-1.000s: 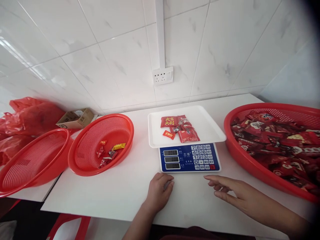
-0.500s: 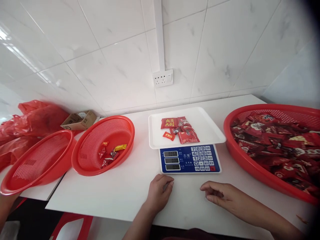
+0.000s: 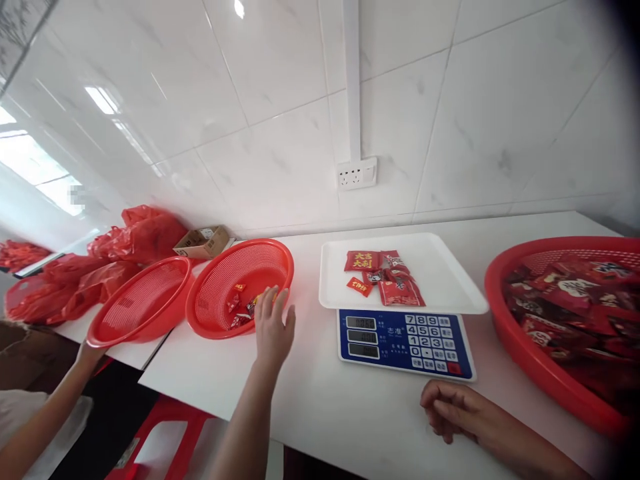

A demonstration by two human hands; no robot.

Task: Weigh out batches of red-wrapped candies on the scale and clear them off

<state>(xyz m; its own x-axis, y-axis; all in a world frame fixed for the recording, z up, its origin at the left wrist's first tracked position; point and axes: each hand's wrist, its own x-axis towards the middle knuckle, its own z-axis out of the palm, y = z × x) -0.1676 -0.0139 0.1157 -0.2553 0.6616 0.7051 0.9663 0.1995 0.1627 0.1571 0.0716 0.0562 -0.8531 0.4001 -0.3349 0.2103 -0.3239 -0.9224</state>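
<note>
My left hand (image 3: 274,328) is raised at the right rim of the middle red basket (image 3: 203,323), fingers apart, holding nothing. Several small wrapped packets (image 3: 234,303) lie in that basket, partly behind my fingers. My right hand (image 3: 453,408) hovers near the table in front of the blue scale (image 3: 383,367), fingers loosely curled with nothing seen in them. On the scale's white tray (image 3: 450,280) lie several red packets (image 3: 400,291). The large red basket (image 3: 520,347) at the right is filled with dark red packets (image 3: 575,287).
Another red basket (image 3: 145,300) stands at the left, with a co-worker's hand (image 3: 89,357) at its lower edge. Behind are red plastic bags (image 3: 150,233) and a small cardboard box (image 3: 203,243). A red stool (image 3: 165,433) is below the table.
My left hand has moved left from before the scale to the middle basket and opened. My right hand stays in front of the scale. The view has turned left.
</note>
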